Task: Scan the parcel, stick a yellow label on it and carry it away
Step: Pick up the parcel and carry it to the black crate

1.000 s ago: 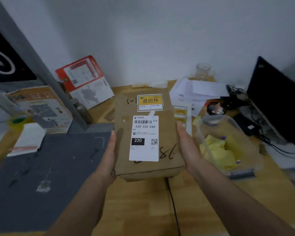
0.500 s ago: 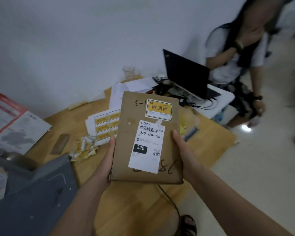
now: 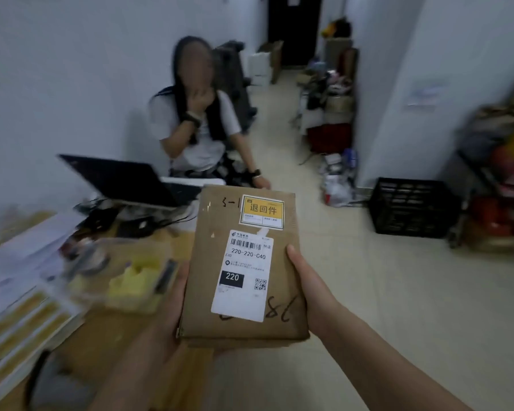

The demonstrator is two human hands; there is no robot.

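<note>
Both hands grip the parcel (image 3: 244,268) by its long sides, left hand (image 3: 172,304) and right hand (image 3: 312,289), yellow label (image 3: 262,211) near its far edge.

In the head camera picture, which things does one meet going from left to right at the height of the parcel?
Sheets of yellow labels → clear plastic tub of yellow items → left hand → brown cardboard parcel → right hand → black plastic crate.
</note>
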